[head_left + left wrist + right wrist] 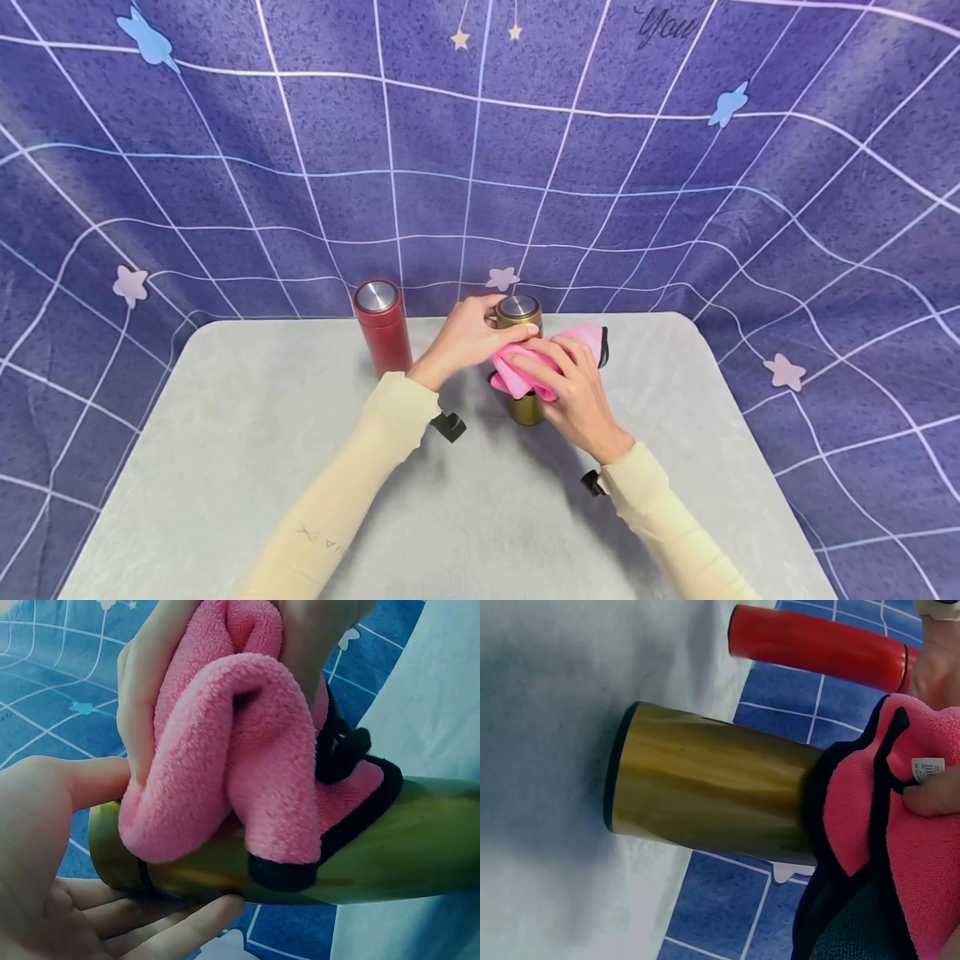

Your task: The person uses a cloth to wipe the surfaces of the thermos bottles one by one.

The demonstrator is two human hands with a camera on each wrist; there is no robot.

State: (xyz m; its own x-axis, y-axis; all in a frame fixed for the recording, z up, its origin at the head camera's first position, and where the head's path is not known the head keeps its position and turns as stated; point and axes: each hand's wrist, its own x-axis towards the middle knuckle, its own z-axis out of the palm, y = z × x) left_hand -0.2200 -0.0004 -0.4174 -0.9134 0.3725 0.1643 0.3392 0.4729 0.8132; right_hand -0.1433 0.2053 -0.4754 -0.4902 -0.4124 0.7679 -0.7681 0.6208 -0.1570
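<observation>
A gold bottle [527, 410] with a silver-topped lid [519, 306] stands upright on the table. My left hand [472, 332] grips it near the top, thumb on one side and fingers on the other, as the left wrist view also shows. My right hand [577, 396] holds a pink cloth [195, 765] with black edging against the upper part of the bottle. In the right wrist view the lower body of the bottle [712, 784] is uncovered, and a thumb presses on the cloth [930, 855] beside a white label.
A red bottle [386, 337] with a silver top stands upright to the left, near my left wrist. The grey table [262, 467] ends at a purple-blue curtain [435, 200] with a line grid and stars, which rises behind and at both sides.
</observation>
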